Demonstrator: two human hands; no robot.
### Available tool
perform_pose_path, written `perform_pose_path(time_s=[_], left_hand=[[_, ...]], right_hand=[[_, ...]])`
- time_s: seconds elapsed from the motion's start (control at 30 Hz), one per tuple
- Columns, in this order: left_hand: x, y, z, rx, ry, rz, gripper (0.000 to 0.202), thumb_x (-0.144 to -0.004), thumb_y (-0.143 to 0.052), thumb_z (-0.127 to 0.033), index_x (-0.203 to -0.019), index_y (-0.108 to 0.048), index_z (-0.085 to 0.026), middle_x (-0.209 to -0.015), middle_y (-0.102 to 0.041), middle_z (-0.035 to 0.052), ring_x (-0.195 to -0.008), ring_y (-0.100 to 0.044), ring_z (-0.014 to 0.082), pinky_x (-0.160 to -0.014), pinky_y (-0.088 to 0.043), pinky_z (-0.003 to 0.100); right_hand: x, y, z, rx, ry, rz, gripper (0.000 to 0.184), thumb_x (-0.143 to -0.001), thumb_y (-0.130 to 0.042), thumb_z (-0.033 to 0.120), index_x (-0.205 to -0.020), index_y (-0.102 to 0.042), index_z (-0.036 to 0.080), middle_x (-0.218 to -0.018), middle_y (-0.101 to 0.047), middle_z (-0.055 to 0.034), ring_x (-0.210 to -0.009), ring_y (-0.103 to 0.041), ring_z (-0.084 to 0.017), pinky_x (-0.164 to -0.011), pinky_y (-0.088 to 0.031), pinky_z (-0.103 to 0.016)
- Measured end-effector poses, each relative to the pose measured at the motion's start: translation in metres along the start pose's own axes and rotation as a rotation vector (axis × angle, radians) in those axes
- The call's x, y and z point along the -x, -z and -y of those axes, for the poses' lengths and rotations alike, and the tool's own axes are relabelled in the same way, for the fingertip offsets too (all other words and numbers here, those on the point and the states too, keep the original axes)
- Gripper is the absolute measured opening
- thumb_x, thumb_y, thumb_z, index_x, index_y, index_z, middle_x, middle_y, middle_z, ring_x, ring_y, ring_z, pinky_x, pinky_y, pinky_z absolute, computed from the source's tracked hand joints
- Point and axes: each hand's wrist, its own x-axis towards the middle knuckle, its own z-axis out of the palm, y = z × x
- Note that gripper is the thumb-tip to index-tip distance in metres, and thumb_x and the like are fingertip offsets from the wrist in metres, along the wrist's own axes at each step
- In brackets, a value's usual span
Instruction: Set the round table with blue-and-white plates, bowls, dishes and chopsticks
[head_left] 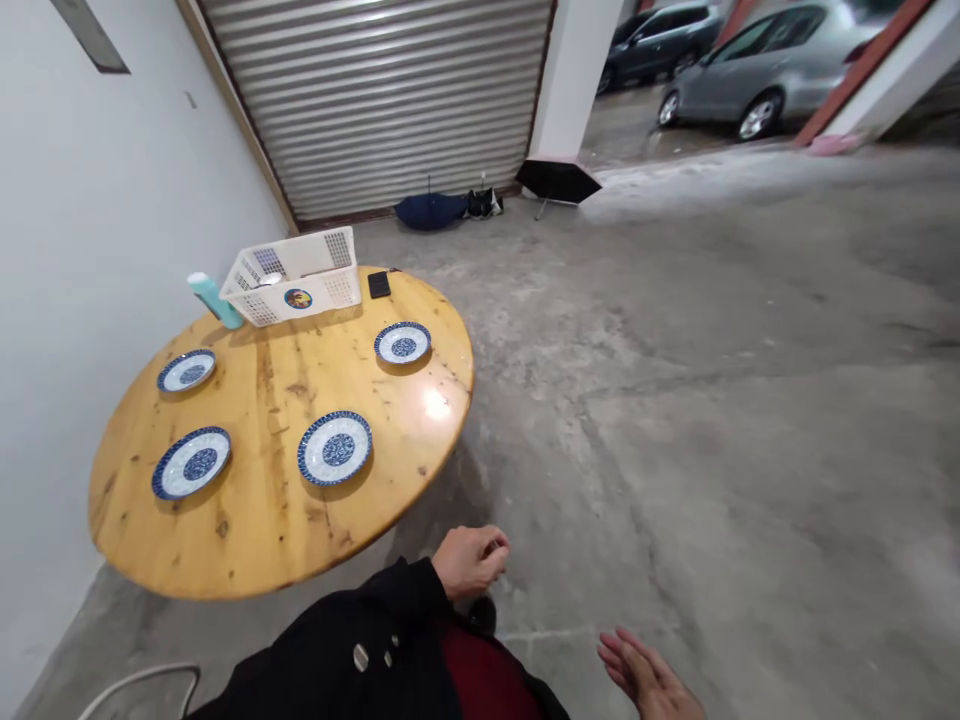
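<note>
My left hand (469, 562) hovers in front of my body, just off the near right edge of the round wooden table (270, 545). Its fingers are curled in, and nothing shows in them. At the bottom right my right hand (649, 678) is held low over the floor, fingers stretched out and holding nothing. Nearest to the left hand on the table is a blue-and-white plate (335, 448). Another such plate (192, 463) lies to its left. Farther back are a third plate (403, 343) on the right and one more plate (187, 371) on the left.
At the table's back stand a white plastic basket (322, 290) and a turquoise bottle (217, 302), with a black phone-like object (379, 285) beside them. Open umbrellas, one blue (431, 211) and one black (559, 182), rest on the floor near the roller shutter (390, 100). Cars are parked beyond.
</note>
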Motion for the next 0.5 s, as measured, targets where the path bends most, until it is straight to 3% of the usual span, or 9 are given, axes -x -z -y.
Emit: perform_pose_path(time_s=[0.07,0.17,0.27,0.33,0.4,0.5], left_hand=[[-0.015,-0.006,-0.008,-0.012,0.025,-0.008,0.024,-0.09,-0.045,-0.026,-0.096,-0.067,-0.022,-0.08,-0.075,-0.0011,-0.074,-0.07,0.0133,-0.071,-0.049,0.02],[-0.042,-0.013,-0.017,-0.012,0.055,-0.003,0.023,-0.089,-0.045,-0.026,-0.096,-0.067,-0.022,-0.081,-0.076,-0.0009,-0.073,-0.07,0.0133,-0.07,-0.049,0.02],[-0.079,-0.015,-0.028,0.005,0.069,-0.006,0.023,-0.09,-0.046,-0.026,-0.097,-0.067,-0.022,-0.081,-0.076,-0.0011,-0.073,-0.07,0.0132,-0.069,-0.048,0.02],[-0.111,-0.014,-0.036,0.019,0.075,-0.01,0.023,-0.09,-0.046,-0.027,-0.097,-0.067,-0.022,-0.082,-0.076,-0.0014,-0.072,-0.07,0.0132,-0.068,-0.048,0.02],[-0.147,-0.012,-0.046,0.035,0.067,-0.006,0.023,-0.089,-0.047,-0.026,-0.097,-0.068,-0.022,-0.082,-0.076,-0.0015,-0.073,-0.069,0.0133,-0.068,-0.047,0.02],[-0.209,-0.002,-0.064,0.036,0.041,-0.001,0.023,-0.088,-0.047,-0.025,-0.095,-0.069,-0.022,-0.081,-0.076,-0.0011,-0.074,-0.07,0.0137,-0.07,-0.047,0.021]], right_hand=[[-0.02,0.001,0.022,0.013,0.039,0.037,0.063,-0.046,-0.08,0.054,-0.094,-0.071,0.013,-0.081,-0.076,-0.0108,-0.079,-0.074,-0.029,-0.07,-0.062,-0.036],[-0.047,-0.014,0.052,0.022,0.082,0.138,0.064,-0.05,-0.08,0.055,-0.1,-0.072,0.016,-0.086,-0.076,-0.0104,-0.079,-0.073,-0.031,-0.065,-0.061,-0.039],[-0.075,-0.036,0.073,0.067,0.07,0.223,0.052,-0.072,-0.076,0.051,-0.113,-0.068,0.02,-0.106,-0.072,-0.0107,-0.092,-0.07,-0.029,-0.069,-0.06,-0.042],[-0.096,-0.05,0.085,0.098,0.052,0.248,0.042,-0.087,-0.069,0.043,-0.122,-0.063,0.019,-0.121,-0.066,-0.0102,-0.103,-0.066,-0.025,-0.08,-0.059,-0.042],[-0.119,-0.06,0.1,0.126,0.04,0.263,0.038,-0.094,-0.063,0.037,-0.126,-0.059,0.018,-0.127,-0.061,-0.0093,-0.108,-0.063,-0.023,-0.087,-0.057,-0.042],[-0.16,-0.065,0.133,0.166,0.025,0.279,0.042,-0.086,-0.07,0.045,-0.117,-0.065,0.017,-0.114,-0.068,-0.0089,-0.097,-0.068,-0.023,-0.078,-0.059,-0.038]])
